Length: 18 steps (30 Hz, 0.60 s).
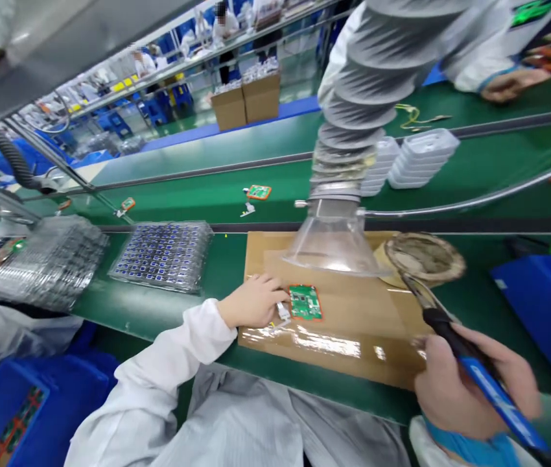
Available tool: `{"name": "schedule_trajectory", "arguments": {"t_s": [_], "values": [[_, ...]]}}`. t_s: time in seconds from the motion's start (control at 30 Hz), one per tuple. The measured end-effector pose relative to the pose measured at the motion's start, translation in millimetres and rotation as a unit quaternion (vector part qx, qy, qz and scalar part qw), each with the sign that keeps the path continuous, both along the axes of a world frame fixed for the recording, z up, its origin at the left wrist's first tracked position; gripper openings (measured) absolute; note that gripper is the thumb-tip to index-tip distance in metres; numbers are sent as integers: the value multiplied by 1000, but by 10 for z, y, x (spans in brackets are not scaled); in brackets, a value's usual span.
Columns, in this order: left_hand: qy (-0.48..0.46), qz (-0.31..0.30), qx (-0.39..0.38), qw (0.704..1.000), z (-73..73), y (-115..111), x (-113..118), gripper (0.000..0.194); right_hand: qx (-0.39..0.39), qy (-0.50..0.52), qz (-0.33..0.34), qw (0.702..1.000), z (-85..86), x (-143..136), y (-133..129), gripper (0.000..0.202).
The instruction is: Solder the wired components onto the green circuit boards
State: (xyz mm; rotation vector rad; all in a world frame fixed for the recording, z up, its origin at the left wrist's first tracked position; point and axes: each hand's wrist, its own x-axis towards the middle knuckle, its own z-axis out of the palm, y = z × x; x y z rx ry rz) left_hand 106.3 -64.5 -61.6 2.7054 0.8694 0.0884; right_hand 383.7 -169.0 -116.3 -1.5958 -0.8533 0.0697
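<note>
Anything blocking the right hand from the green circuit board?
Nothing visible; only cardboard lies between the right hand and the green circuit board. The clear hood hangs toward the board's far side; the left hand is at the board's left edge.

Glare flashed off the glossy film over the brown cardboard (363,314)! Beneath, the surface (122,311) shone smooth. Bare metal fronted the slick-handled tool (480,375); above, clear plastic formed the hood (328,246) under a wrinkled hose (367,97). And that sleeve (153,376)? Matt, creased cloth!
</note>
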Motion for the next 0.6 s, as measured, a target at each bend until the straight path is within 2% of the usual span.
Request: {"name": "schedule_trajectory", "arguments": {"t_s": [0.07, 0.13, 0.23, 0.33, 0.4, 0.5, 0.6], "values": [[-10, -2, -9, 1000, 67, -39, -112, 43, -13, 0, 37, 999, 39, -150, -44, 32], [-18, 39, -5, 999, 163, 12, -329, 43, -39, 20, 129, 991, 80, -312, -63, 34], [-29, 206, 52, 977, 330, 301, -826, 33, -63, 38, 275, 959, 96, -515, -41, 39], [5, 388, 121, 914, 490, 730, -1402, 34, -94, 1, 362, 927, 47, -617, 0, 42], [73, 468, 147, 868, 570, 982, -1727, 38, -107, -35, 391, 913, -1, -634, 19, 42], [169, 478, 151, 849, 630, 1219, -2027, 39, -112, -73, 406, 904, -55, -624, 30, 42], [227, 457, 147, 848, 640, 1331, -2132, 36, -121, -78, 400, 905, -56, -622, 31, 42]]}}
